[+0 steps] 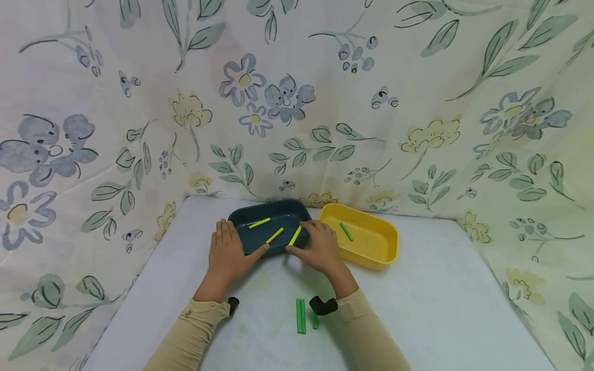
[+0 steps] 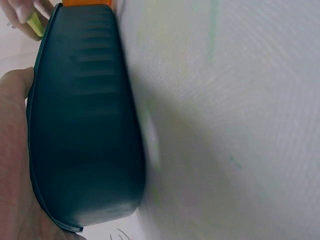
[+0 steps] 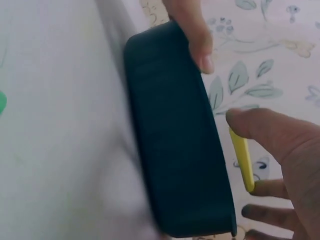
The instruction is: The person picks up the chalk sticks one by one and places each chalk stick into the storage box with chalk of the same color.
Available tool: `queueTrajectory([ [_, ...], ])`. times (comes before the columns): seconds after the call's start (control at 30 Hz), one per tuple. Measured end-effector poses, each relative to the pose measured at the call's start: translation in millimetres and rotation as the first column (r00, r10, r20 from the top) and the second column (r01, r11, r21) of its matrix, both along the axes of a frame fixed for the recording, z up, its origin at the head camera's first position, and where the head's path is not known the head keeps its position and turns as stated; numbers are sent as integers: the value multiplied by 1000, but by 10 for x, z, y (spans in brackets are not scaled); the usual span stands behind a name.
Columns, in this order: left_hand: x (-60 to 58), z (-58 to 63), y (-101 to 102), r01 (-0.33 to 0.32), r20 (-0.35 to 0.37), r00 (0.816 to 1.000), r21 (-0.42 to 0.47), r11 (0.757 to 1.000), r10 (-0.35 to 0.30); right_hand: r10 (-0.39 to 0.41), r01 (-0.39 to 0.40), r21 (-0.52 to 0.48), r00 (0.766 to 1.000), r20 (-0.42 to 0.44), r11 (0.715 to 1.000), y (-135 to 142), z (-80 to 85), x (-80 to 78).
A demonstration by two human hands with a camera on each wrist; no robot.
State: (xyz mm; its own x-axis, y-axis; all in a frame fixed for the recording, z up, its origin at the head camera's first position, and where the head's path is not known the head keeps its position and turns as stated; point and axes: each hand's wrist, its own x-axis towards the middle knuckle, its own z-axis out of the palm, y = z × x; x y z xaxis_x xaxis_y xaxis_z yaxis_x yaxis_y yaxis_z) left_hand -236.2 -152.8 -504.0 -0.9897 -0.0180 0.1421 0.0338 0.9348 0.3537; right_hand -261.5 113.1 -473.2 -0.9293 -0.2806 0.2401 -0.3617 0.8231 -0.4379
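A dark blue tray (image 1: pixel 274 208) stands at the back of the table, with two yellow sticks, one a short stick (image 1: pixel 259 223) and the other a similar stick (image 1: pixel 275 236), inside it. My left hand (image 1: pixel 226 260) rests on the tray's left end, fingers straight and thumb spread along the front rim. Over the tray's right part, my right hand (image 1: pixel 323 249) pinches a yellow stick (image 3: pixel 242 157) lengthwise between thumb and fingertip. In the left wrist view the tray's ribbed side (image 2: pixel 90 100) fills much of the picture.
Right of the blue tray stands a yellow tray (image 1: pixel 387 252) holding one green stick (image 1: pixel 346 232). Nearer on the white table (image 1: pixel 431 299) lie several green sticks (image 1: pixel 300 315), one partly behind the right wrist's black camera (image 1: pixel 323 305). Floral cloth (image 1: pixel 297 154) hangs behind.
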Motion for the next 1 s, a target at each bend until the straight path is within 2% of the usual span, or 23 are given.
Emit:
queueTrajectory([
  [0.13,5,5,1,2,-3,1000,4,1000,-2,-50,50,18,999,2,999,-12,-17,-40],
  [0.57,0,-5,-5,5,-17,1000,8,1000,-4,-131,129,87,991,18,988,-67,-70,-129],
  [1.0,-11,-17,-9,6,-18,1000,3,1000,-6,-137,137,128,991,-8,982,-47,-31,-175],
])
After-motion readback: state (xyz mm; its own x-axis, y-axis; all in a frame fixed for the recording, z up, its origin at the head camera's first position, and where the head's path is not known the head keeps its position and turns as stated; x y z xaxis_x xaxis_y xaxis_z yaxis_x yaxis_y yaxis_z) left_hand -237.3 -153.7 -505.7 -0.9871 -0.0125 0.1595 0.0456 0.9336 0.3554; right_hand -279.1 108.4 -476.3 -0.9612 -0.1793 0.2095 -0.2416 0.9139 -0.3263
